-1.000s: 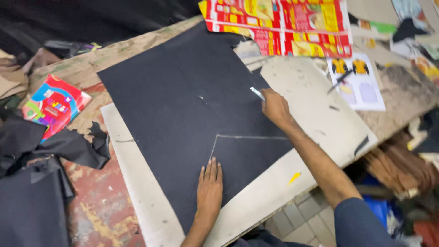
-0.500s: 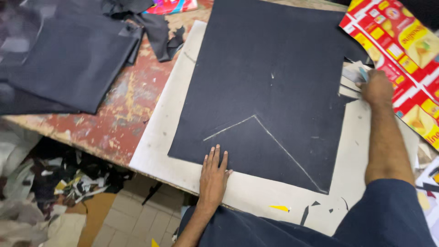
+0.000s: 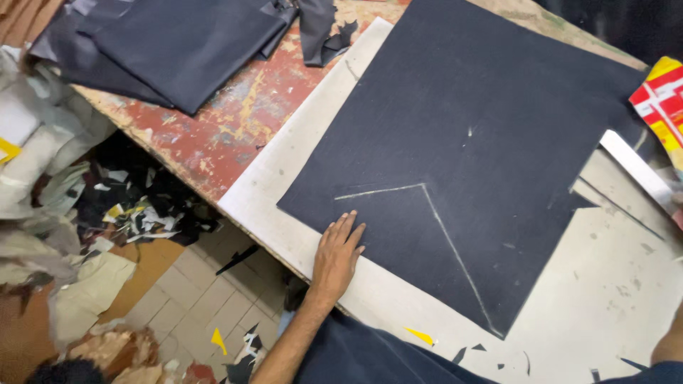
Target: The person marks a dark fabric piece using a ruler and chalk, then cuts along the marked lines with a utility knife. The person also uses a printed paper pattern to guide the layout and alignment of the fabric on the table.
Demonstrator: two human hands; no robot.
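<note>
One hand is fully in view. Far to its left and below table level lies a heap of pale and dark fabric scraps [image 3: 107, 213] on a tiled floor [image 3: 178, 299]. Up and to the left of the hand, well apart from it, a stack of folded dark cloth [image 3: 178, 43] rests on a worn red-painted table [image 3: 228, 128], with a ragged dark offcut [image 3: 324, 35] just beside the stack.

The left hand [image 3: 336, 256] lies flat, palm down, fingers extended and close together, gripping nothing. Its palm rests on a pale board [image 3: 284, 206] that covers the table edge; its fingertips [image 3: 350, 226] touch the near edge of a large dark fabric sheet [image 3: 462, 99] spread flat on that board. The forearm runs down and left from the hand toward a dark garment on the person's body.

Just right of the fingertips, a chalk line [image 3: 380, 190] runs across the sheet to a peak, then descends diagonally to the sheet's lower corner. Small dark clippings and a yellow sliver [image 3: 421, 336] lie on the board below and right of the hand.

Far right of the hand, a pale straight ruler [image 3: 637, 171] lies beside the sheet's notched corner, near a red and yellow printed sheet [image 3: 662, 99]. The right hand is outside the frame; only a forearm shows at the lower right edge.
</note>
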